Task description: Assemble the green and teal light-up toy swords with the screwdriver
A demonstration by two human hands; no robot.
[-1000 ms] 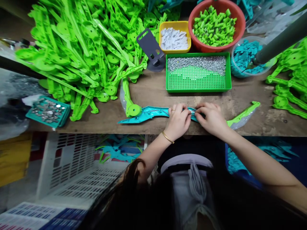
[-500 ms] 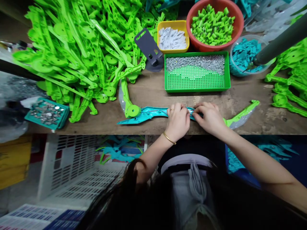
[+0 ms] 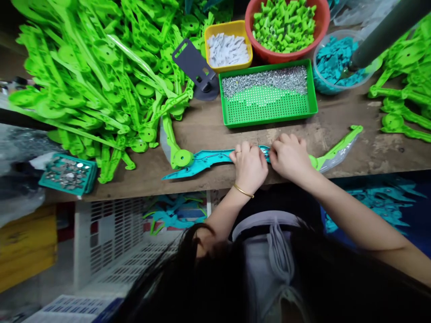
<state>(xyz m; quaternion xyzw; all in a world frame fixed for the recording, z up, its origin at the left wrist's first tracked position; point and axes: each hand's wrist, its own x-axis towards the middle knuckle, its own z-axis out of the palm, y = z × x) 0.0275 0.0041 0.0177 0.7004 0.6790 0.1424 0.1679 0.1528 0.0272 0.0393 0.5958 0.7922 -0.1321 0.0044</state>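
A long teal plastic part (image 3: 205,160) lies along the front edge of the wooden bench (image 3: 215,130). My left hand (image 3: 249,165) rests on it with fingers curled down, pressing its middle. Right beside it, my right hand (image 3: 290,156) is closed on the same teal part, fingertips meeting the left hand's. A green plastic arm with a round hub (image 3: 178,150) touches the teal part's left end. Another green piece with clear film (image 3: 338,150) sticks out to the right of my right hand.
A big heap of green plastic arms (image 3: 97,76) fills the left. Behind my hands stand a green tray of small metal screws (image 3: 267,92), a yellow tub of white bits (image 3: 228,47), a red bowl of green pieces (image 3: 286,27) and a teal-filled bowl (image 3: 336,63). A teal tray of metal discs (image 3: 67,174) sits front left.
The view has tilted and shifted, so everything sits a little higher and to the left. Both hands stay on the teal part, pressed slightly closer together.
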